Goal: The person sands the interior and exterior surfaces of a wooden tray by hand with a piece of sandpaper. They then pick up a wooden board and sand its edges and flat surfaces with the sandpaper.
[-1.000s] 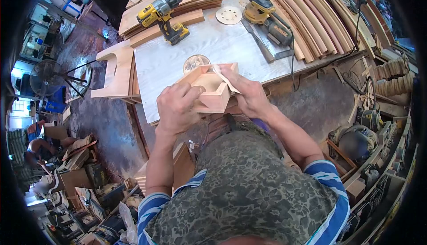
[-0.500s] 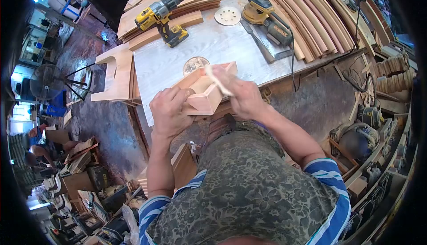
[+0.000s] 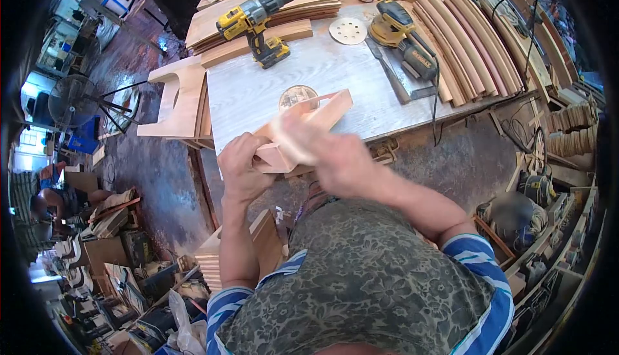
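At the surface (image 3: 335, 75) edge, left hand (image 3: 240, 168) w/ grip clenched on wooden box (image 3: 303, 137); right hand (image 3: 338, 162), blurred, grip grasping sandpaper (image 3: 284, 137) against box; drill (image 3: 255, 20) behind.

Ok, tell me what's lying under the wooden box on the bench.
A round disc on the workbench pokes out from beneath the far edge of the wooden box. The box, left hand and blurred right hand cover whatever else is under it.

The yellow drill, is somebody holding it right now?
No, the yellow drill lies by itself on the workbench, while the left hand grips the wooden box.
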Demonstrator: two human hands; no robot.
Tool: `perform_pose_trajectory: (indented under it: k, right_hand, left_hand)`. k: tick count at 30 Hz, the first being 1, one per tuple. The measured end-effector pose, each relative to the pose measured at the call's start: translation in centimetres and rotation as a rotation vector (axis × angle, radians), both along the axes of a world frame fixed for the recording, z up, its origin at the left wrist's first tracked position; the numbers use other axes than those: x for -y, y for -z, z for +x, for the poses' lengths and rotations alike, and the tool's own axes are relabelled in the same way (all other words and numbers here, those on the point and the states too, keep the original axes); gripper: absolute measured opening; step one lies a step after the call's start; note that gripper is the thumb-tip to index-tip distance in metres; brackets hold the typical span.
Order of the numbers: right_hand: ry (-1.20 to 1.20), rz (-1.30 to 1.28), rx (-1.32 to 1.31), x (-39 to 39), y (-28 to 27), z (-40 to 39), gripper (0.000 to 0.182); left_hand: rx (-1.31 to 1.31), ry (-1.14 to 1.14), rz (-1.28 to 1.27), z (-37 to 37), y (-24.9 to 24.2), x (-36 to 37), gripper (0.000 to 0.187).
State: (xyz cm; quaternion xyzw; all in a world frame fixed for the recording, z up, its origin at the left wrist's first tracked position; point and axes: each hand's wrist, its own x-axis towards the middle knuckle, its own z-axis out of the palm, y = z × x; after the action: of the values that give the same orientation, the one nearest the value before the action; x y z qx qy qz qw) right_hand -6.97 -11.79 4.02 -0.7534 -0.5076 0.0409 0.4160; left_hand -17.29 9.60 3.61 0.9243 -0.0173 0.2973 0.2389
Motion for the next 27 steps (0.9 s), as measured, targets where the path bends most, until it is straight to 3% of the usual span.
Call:
perform_pose_trajectory:
  k: [3,6,8,11,12,14,18,20,25,27]
  right_hand:
    - [-0.026,-0.016,0.079,-0.8,-1.1,-0.3,0.086]
    - [0.207,-0.188,0.106,-0.5,7.2,6.3,0.082]
    - [0.171,-0.047,0.211,0.1,9.3,9.2,0.083]
    - [0.092,-0.019,0.141,-0.4,5.7,4.8,0.085]
    - [-0.031,-0.085,0.088,-0.4,0.4,2.4,0.087]
    - [-0.103,0.035,0.144,-0.7,-2.6,0.2,0.09]
    - [-0.074,-0.1,0.162,0.3,1.2,3.8,0.091]
    - [0.129,-0.167,0.192,1.0,6.1,7.0,0.091]
    - [-0.09,-0.087,0.118,-0.7,-2.0,0.3,0.085]
    - [-0.108,-0.065,0.151,-0.9,-1.8,0.8,0.084]
  left_hand:
    - [-0.015,-0.042,-0.028,-1.0,0.8,-0.5,0.027]
    - [0.032,-0.06,-0.045,-1.4,1.0,-0.4,0.027]
    - [0.005,-0.057,-0.06,-1.7,0.8,-0.2,0.029]
    - [-0.023,-0.065,-0.063,-1.3,0.7,-0.3,0.029]
    - [-0.022,-0.078,-0.064,-0.9,0.7,-0.3,0.029]
    - [-0.029,-0.054,-0.006,-0.5,0.4,-0.2,0.029]
    - [-0.017,-0.024,-0.015,-0.3,0.0,-0.1,0.03]
    - [-0.014,-0.03,-0.058,-0.6,0.2,-0.2,0.032]
    - [-0.022,-0.056,-0.069,-0.6,0.9,-0.7,0.033]
    - [0.005,-0.036,-0.109,-0.5,0.7,-0.7,0.032]
